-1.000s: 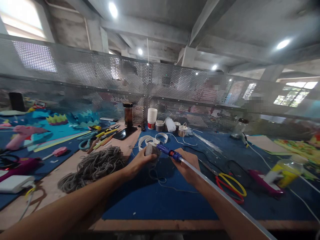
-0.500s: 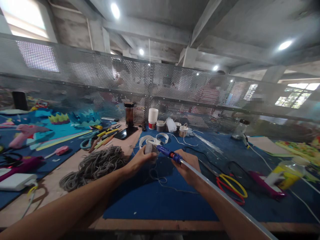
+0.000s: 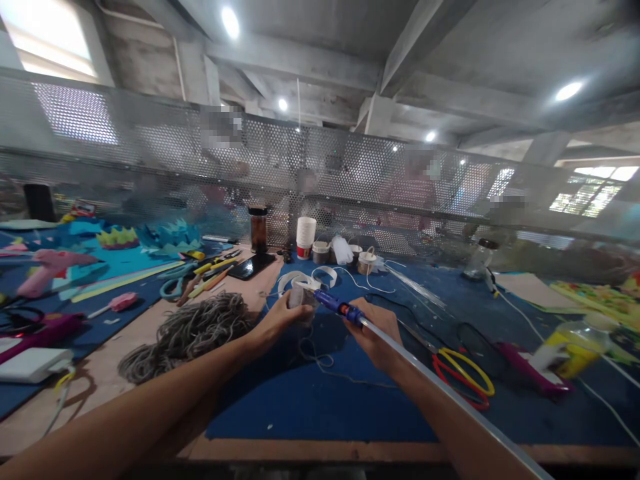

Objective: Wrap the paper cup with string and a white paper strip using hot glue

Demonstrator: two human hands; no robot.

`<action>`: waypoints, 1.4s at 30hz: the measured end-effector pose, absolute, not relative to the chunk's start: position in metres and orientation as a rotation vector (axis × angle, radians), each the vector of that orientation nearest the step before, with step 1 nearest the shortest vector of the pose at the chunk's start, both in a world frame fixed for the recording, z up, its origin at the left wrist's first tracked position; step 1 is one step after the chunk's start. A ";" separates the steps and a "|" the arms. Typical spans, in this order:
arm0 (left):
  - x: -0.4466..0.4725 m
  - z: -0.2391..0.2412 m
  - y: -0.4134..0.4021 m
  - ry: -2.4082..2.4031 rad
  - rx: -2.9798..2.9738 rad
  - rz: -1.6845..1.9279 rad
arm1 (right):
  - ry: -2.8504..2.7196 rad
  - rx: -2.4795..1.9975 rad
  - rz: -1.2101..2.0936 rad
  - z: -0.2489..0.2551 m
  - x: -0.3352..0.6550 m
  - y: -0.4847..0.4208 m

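Person (image 3: 221,130) behind mesh (image 3: 345,167) shifted; left hand (image 3: 281,319) grips grey object (image 3: 304,301), right hand (image 3: 375,329) glue gun (image 3: 329,302).

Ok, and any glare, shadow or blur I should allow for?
Head view: the upper-left window is blown out white, and a ceiling light glares; head view: a dark shadow lies on the blue mat beside the left forearm; head view: the perforated screen looks hazy; head view: the small grey piece in the left hand lacks fine detail.

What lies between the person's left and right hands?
Head view: a blue tubular tool, held by the right hand, pointing toward a small greyish object in the left hand.
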State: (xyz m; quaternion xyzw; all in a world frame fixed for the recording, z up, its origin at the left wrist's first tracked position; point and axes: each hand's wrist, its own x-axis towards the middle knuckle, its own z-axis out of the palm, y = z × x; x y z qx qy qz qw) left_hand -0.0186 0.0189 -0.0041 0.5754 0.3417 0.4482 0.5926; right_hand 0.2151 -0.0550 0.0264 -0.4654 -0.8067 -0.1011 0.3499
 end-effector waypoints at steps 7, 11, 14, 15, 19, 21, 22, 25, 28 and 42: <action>-0.019 0.001 0.016 0.780 1.294 1.057 | -2.072 -1.210 -0.262 0.026 0.217 -0.054; -0.019 0.002 0.016 0.752 1.247 1.048 | -2.069 -1.204 -0.267 0.026 0.219 -0.054; -0.020 0.003 0.017 0.711 1.186 1.034 | -2.063 -1.225 -0.286 0.025 0.219 -0.052; -0.020 0.003 0.017 0.696 1.162 1.031 | -2.056 -1.238 -0.294 0.024 0.220 -0.051; -0.023 0.005 0.018 0.645 1.053 0.979 | -1.916 -1.336 -0.278 0.021 0.220 -0.042; -0.026 0.006 0.017 0.624 0.996 0.938 | -1.773 -1.392 -0.153 0.023 0.221 -0.036; -0.027 0.007 0.016 0.616 0.968 0.923 | -1.696 -1.417 -0.042 0.025 0.222 -0.033; -0.030 0.010 0.014 0.586 0.903 0.897 | -1.507 -1.458 0.314 0.030 0.229 -0.024; -0.031 0.012 0.013 0.546 0.875 0.880 | -1.448 -1.450 0.457 0.027 0.240 -0.011; -0.028 0.018 0.009 0.482 0.866 0.874 | -1.490 -1.811 0.190 -0.014 0.292 0.027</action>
